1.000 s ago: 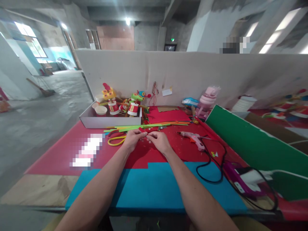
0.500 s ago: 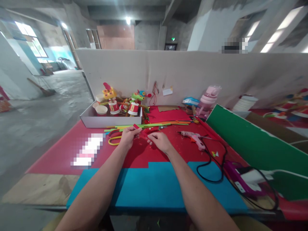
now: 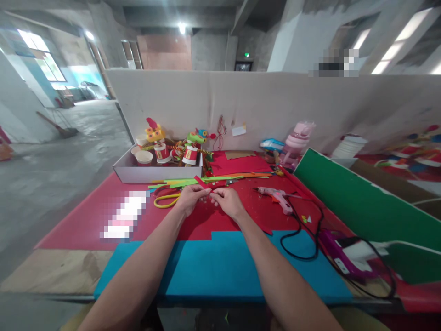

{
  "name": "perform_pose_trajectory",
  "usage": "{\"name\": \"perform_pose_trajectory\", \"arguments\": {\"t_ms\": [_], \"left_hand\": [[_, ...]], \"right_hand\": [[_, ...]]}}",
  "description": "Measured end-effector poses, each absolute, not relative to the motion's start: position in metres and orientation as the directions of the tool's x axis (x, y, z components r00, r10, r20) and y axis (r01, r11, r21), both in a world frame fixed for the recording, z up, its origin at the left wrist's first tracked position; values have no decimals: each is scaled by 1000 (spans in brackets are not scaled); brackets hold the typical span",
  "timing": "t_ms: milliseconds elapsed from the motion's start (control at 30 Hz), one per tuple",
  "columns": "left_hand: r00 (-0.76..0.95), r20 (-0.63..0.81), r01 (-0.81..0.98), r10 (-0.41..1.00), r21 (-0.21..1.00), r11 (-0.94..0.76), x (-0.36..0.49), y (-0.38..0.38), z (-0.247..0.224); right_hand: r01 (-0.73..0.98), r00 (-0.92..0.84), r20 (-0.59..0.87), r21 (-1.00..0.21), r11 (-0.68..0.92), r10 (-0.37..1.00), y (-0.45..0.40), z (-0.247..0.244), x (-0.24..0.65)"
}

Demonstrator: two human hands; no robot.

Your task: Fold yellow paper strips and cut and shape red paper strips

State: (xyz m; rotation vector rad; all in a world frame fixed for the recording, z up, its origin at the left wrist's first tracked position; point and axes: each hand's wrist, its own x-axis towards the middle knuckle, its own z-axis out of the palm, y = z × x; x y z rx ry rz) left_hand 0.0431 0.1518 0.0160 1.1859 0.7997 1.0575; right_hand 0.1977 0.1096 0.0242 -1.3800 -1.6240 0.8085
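Observation:
A narrow red paper strip [image 3: 201, 182] is pinched in my left hand [image 3: 189, 200], one end sticking up past the fingers. My right hand [image 3: 228, 202] meets the left at the fingertips and pinches the same strip, thumb and forefinger together. Much of the strip is hidden behind the fingers and blends into the red sheet below. A pointed red end [image 3: 268, 231] shows beside my right forearm; whether it belongs to this strip is unclear. Scissors with yellow and red handles [image 3: 166, 201] lie just left of my left hand.
A pink glue gun [image 3: 278, 197] lies to the right, its black cord looping toward a purple power strip [image 3: 344, 257]. Green and orange paper strips [image 3: 234, 178] run behind my hands. A white box [image 3: 158, 174] holds paper-cup figures. A green panel [image 3: 361, 207] edges the right side.
My hands have come closer together, fingertips now meeting on the red strip. The left hand has shifted right. A red pointed end has appeared beside my right forearm.

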Motion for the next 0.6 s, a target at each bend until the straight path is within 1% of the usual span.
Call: {"name": "perform_pose_trajectory", "arguments": {"t_ms": [133,300,433,600], "left_hand": [[287,64,-230,956,973,4,46,150,15],[233,58,-242,971,970,1,47,151,14],[208,76,-288,975,958,-13,41,155,17],[178,52,-350,983,937,14,28,162,23]], "right_hand": [[415,-81,174,-889,192,981,109,26,197],[375,-85,162,-909,182,983,110,25,196],[300,-140,120,-941,158,983,111,24,199],[227,-214,74,-966,123,974,109,26,203]]}}
